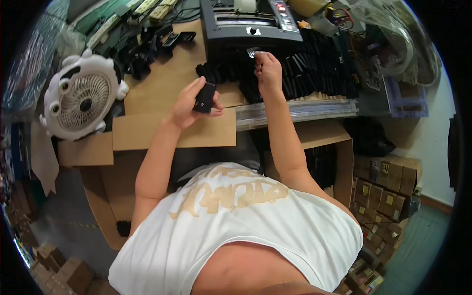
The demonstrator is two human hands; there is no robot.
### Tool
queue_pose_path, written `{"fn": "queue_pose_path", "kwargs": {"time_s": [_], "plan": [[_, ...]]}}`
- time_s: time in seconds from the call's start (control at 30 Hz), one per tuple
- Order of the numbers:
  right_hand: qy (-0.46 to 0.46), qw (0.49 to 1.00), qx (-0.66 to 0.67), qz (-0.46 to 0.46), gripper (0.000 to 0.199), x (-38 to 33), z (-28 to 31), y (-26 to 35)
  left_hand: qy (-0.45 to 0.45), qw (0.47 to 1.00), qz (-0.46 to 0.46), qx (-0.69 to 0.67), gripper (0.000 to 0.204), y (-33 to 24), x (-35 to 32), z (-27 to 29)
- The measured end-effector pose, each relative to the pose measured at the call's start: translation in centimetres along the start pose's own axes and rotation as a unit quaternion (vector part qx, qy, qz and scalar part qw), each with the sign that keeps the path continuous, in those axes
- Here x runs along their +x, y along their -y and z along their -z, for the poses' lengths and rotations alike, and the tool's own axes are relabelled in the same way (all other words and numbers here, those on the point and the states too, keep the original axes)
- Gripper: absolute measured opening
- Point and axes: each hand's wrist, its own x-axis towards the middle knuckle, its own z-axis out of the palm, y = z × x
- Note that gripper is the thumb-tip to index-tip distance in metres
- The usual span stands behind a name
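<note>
My left hand (189, 104) is closed round a black rectangular plastic case (204, 97), which it holds tilted above the brown cardboard on the table. The fingers wrap under the case and the thumb lies along its upper edge. Farther right and higher up, my right hand (269, 71) pinches a small shiny silvery label-like piece (251, 52) between thumb and fingertips. That piece is just in front of a dark grey label machine (253, 37). Packed rows of black cases (309, 69) lie to the right of my right hand, and more black cases (216, 72) lie between my hands.
A white animal-shaped fan (84, 102) stands at the left. Black parts with cables (152, 46) are heaped behind it, near power strips (147, 7). Open cardboard boxes (327, 130) flank me below the table edge. Stacked cartons (381, 196) stand at the right.
</note>
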Motion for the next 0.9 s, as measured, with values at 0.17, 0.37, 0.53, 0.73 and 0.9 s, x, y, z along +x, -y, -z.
{"fn": "queue_pose_path", "kwargs": {"time_s": [0.17, 0.37, 0.53, 0.73, 0.9], "plan": [[0.103, 0.991, -0.05, 0.074, 0.009, -6.7, -2.4, -3.9, -0.061, 0.998, -0.001, 0.016, 0.027, 0.9, -1.7, -1.2], [0.132, 0.963, -0.141, 0.185, 0.013, -9.1, -3.8, -7.1, 0.011, 0.998, -0.037, 0.043, 0.032, 2.0, -1.1, 0.3], [0.124, 0.923, -0.237, 0.276, 0.016, -8.8, -3.8, -8.1, 0.027, 0.999, -0.023, -0.006, 0.031, 1.9, -1.2, 0.7], [0.125, 0.903, -0.269, 0.31, 0.015, -8.9, -4.1, -7.8, 0.034, 0.999, -0.02, 0.001, 0.025, 1.7, -1.2, 0.3], [0.125, 0.879, -0.303, 0.346, 0.014, -8.8, -4.2, -7.8, 0.041, 0.999, -0.027, 0.019, 0.02, 1.7, -1.3, 0.3]]}}
